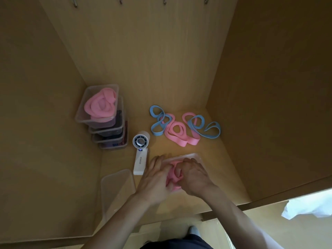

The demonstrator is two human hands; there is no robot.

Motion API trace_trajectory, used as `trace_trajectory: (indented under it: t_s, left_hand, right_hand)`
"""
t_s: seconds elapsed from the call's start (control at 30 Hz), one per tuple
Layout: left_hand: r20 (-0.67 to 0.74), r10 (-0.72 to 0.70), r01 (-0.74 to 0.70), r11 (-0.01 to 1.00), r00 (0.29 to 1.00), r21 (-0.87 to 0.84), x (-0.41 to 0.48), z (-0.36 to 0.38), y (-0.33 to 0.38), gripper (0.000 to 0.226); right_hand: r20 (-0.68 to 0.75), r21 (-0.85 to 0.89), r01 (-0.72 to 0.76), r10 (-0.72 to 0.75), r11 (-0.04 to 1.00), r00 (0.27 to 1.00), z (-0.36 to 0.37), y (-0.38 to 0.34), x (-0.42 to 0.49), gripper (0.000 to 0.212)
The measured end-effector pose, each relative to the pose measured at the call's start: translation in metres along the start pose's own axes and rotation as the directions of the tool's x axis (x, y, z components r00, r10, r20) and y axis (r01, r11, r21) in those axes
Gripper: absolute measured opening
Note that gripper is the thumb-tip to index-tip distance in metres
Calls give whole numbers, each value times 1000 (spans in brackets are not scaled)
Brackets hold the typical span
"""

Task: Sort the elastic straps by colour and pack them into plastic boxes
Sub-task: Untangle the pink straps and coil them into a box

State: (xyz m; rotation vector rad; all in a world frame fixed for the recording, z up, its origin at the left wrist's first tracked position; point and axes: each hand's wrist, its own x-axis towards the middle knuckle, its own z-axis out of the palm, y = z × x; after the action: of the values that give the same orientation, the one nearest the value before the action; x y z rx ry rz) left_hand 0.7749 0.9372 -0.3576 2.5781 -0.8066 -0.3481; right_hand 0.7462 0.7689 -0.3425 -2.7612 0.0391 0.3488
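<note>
Head view, looking down into a wooden cupboard and onto its shelf. Near the front edge, right of middle: a clear box, mostly covered by both hands, with a bunched pink strap inside. Right grip over the box's right half, fingers curled down into the pink strap and clenched round a fold of it. Left grip over the box's left half, fingers stretched toward the far rim, thumb against the strap; cannot tell whether pinching it or only pressing. Toward the back right corner: loose straps in a flat tangle, with pink loops in the middle and blue loops overlapping them at the left end, more blue at the right end. At the back left corner: a stack of boxes, the top one packed with coiled pink straps, the lower ones with darker contents, colour hard to tell. Between the stack and the clear box: a white handheld fan, lying flat, head toward the back, handle just beside the left grip's fingers. At the front left corner: an empty box, also clear. Along the top of the back wall: metal hooks. Past the front edge, to the right: a white cloth.
</note>
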Motion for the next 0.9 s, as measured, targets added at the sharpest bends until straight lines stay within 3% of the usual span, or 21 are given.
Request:
trace_trajectory:
  t_s: [0.13, 0.3, 0.43, 0.57, 0.7, 0.9]
  left_hand:
    - [29, -2, 3, 1000, 1000, -26, -2, -9, 6, 53]
    - [-8, 11, -12, 993, 1000, -117, -9, -13, 6, 55]
    - [-99, -79, 53, 969, 992, -243, -31, -14, -5, 51]
    - [-188, -175, 122, 957, 966, -263, -68, -8, -27, 40]
    - [-239, -281, 238, 951, 929, -196, -110, 3, -56, 38]
    - [-174, -279, 287, 958, 944, 23, -150, 25, -77, 52]
  right_hand:
    - [-48, 47, -5, 7, 999, 999, -2, 1, -11, 25]
    - [-123, 78, 29, -19, 996, 992, -5, 1, -21, 16]
    - [-151, 97, 16, -2, 995, 988, -6, 3, -19, 16]
    - [-127, 73, -12, 21, 997, 992, 3, 3, -17, 19]
    - [-153, 77, 52, -40, 996, 987, 10, 2, -17, 11]
    - [-152, 125, 136, -117, 983, 981, 20, -3, -20, 10]
